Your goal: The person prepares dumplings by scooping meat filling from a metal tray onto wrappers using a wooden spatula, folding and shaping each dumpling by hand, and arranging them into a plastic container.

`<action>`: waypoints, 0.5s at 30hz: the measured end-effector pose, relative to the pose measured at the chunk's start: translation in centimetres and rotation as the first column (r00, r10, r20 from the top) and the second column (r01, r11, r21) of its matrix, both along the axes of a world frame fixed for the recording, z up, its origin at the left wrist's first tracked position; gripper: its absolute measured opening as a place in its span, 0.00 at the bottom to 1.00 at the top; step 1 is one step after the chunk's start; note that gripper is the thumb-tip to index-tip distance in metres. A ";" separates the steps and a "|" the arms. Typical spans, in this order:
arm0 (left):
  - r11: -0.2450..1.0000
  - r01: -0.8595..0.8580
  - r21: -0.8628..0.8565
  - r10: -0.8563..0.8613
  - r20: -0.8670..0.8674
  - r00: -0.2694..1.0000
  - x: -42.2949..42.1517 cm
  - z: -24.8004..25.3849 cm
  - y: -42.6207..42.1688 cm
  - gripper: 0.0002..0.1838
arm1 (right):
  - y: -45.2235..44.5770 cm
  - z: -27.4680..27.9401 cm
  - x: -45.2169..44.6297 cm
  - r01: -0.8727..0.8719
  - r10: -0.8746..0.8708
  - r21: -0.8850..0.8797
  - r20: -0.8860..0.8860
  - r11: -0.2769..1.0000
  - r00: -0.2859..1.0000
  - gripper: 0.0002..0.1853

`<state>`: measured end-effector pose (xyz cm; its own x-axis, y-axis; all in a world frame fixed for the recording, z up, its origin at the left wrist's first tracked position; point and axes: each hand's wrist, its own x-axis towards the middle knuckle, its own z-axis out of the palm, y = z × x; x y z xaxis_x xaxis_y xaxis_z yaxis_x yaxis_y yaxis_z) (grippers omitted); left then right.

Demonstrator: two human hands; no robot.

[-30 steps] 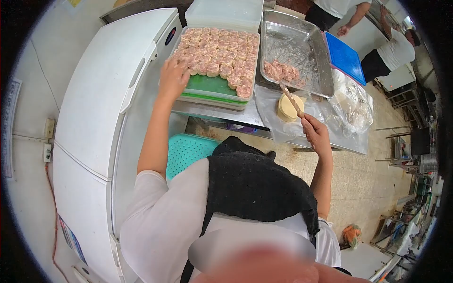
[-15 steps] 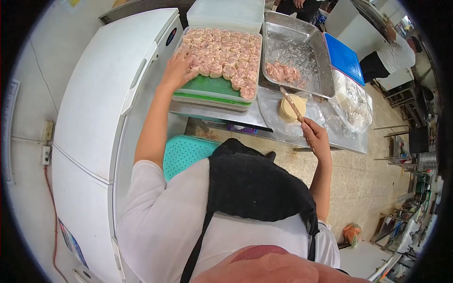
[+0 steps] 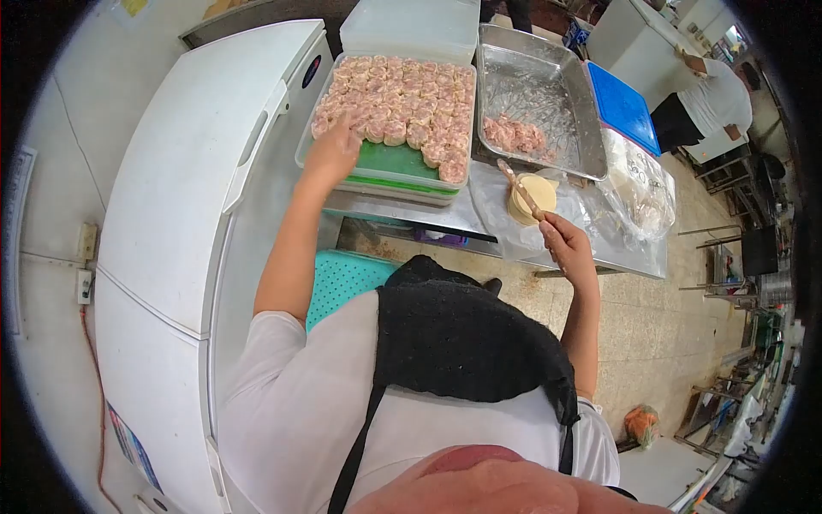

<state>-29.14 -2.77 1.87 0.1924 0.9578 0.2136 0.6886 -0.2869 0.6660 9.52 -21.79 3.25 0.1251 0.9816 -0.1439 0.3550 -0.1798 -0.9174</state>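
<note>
Rows of meat dumplings [image 3: 394, 98] fill most of a plastic tray [image 3: 300, 156], whose green base [image 3: 390, 160] shows at the near side. My left hand [image 3: 332, 154] is at the tray's near left, fingers at the edge of the dumplings; whether they pinch anything is hidden. My right hand [image 3: 565, 244] grips a flat spatula [image 3: 521, 190] smeared with meat, its blade over a stack of round yellow wrappers [image 3: 537, 195]. Ground meat [image 3: 514, 135] lies at the near end of a steel pan [image 3: 582, 107].
A white refrigerator [image 3: 188, 171] stands at the left. Right of the pan are a blue lid [image 3: 623, 107] and a plastic bag [image 3: 642, 184]. A teal perforated basket [image 3: 342, 278] sits below the table. A co-worker [image 3: 715, 98] stands at the back right.
My left hand has shifted slightly right and its fingers have drawn closer together. The spatula has tilted a little over the wrappers. One person at the back has moved mostly out of view.
</note>
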 end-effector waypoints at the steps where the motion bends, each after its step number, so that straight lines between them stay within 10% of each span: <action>1: 0.999 -0.015 -0.032 0.010 -0.136 0.991 0.1 -1.0 0.2 0.28 | -0.1 0.2 0.0 0.004 -0.004 -0.014 0.005 1.000 1.000 0.18; 6: 0.997 -0.068 -0.048 0.049 -0.323 0.945 1.9 -0.4 -0.6 0.32 | 0.4 -0.4 0.2 0.008 -0.007 -0.029 0.015 1.000 1.000 0.18; 15: 0.998 0.066 -0.006 -0.066 -0.071 0.995 1.3 -1.6 -0.7 0.33 | 2.2 0.9 -2.3 -0.102 0.094 0.059 0.117 0.993 0.989 0.17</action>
<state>-27.84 -3.46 0.29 0.2697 0.9432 0.1940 0.7141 -0.3311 0.6169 7.20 -19.56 4.16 0.0396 0.9967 -0.0703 0.4707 -0.0807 -0.8786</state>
